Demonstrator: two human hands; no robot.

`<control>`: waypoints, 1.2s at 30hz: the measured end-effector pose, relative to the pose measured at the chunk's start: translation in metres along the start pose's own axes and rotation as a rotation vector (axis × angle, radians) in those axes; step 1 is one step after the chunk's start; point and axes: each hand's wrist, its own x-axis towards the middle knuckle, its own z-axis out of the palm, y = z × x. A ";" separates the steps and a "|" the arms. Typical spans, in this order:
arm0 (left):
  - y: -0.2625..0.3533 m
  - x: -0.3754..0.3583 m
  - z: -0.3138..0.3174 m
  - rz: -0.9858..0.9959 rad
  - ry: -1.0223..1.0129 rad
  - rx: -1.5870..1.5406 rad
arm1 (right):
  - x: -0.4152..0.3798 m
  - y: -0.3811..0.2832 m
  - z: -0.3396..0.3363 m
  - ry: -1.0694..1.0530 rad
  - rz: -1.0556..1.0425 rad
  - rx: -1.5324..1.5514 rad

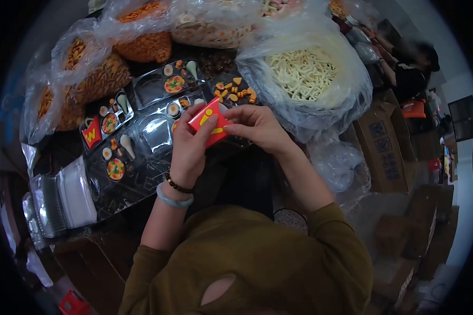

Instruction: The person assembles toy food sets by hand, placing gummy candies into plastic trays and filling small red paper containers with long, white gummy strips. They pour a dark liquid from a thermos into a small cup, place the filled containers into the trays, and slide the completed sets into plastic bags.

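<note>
Red fry carton (pixel 209 125), yellow logo: pinched in the grip of both left hand (pixel 188 144) and right hand (pixel 257 126), above clear compartment trays (pixel 152 131) on the worktop.

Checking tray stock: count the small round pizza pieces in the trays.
3: pizza in the upper tray, another left-centre, a third lower left. Hands may hide others.

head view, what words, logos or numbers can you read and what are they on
"M"-like yellow mark, seen sideways: on the small red box held by the left hand and right hand.
"W"-shaped yellow mark (likely the same mark turned): on the red box in the tray.
Printed symbols on the cardboard cartons: too blurred to read.
</note>
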 end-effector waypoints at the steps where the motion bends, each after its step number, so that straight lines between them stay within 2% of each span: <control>1: -0.007 0.004 0.003 -0.016 0.001 0.008 | -0.001 0.002 -0.011 0.011 0.039 -0.086; 3: -0.020 0.011 0.006 -0.043 0.016 0.025 | 0.006 -0.001 -0.056 0.186 0.035 -0.263; 4: -0.026 0.014 0.005 -0.059 0.023 0.063 | 0.012 -0.002 -0.092 0.349 0.077 -0.553; 6: -0.030 0.014 0.010 -0.131 0.006 0.079 | 0.021 0.011 -0.177 0.568 -0.094 -1.287; 8: -0.038 0.017 0.013 -0.171 -0.020 0.084 | 0.025 0.016 -0.230 0.693 -0.042 -1.848; 11: -0.053 0.026 0.018 -0.182 -0.086 0.143 | 0.046 0.034 -0.289 0.496 -0.281 -1.742; 14: -0.065 0.035 0.025 -0.153 -0.108 0.194 | 0.059 0.017 -0.291 0.330 0.127 -1.682; 15: -0.069 0.039 0.025 -0.132 -0.104 0.225 | 0.059 0.018 -0.293 0.352 0.084 -1.685; 17: -0.072 0.044 0.030 -0.129 -0.094 0.234 | 0.062 0.006 -0.287 0.397 0.220 -1.658; 19: -0.077 0.051 0.034 -0.125 -0.085 0.272 | 0.059 -0.005 -0.291 0.483 0.079 -1.576; 21: -0.084 0.060 0.038 -0.136 -0.092 0.292 | 0.055 -0.023 -0.282 0.573 0.027 -1.270; 22: -0.083 0.062 0.043 -0.154 -0.092 0.252 | 0.056 -0.033 -0.276 0.620 0.139 -1.125; 25: -0.085 0.074 0.062 -0.177 -0.063 0.095 | 0.055 -0.026 -0.277 0.606 0.110 -0.972; 26: -0.086 0.082 0.067 -0.197 -0.084 0.037 | 0.056 -0.025 -0.278 0.679 0.163 -0.783; 28: -0.091 0.098 0.082 -0.229 -0.056 -0.080 | 0.052 -0.033 -0.266 0.689 0.133 -0.386; 29: -0.093 0.108 0.090 -0.241 -0.035 -0.091 | 0.056 -0.024 -0.275 0.667 0.123 -0.194; 31: -0.099 0.126 0.106 -0.246 0.003 -0.116 | 0.060 -0.014 -0.244 0.605 0.005 0.207; 33: -0.105 0.144 0.115 -0.232 0.003 -0.167 | 0.062 -0.001 -0.215 0.586 0.038 0.308; 34: -0.107 0.151 0.119 -0.212 0.030 -0.171 | 0.064 0.011 -0.210 0.566 0.054 0.193; 36: -0.115 0.167 0.121 -0.165 0.034 -0.076 | 0.058 0.015 -0.198 0.553 0.151 -0.307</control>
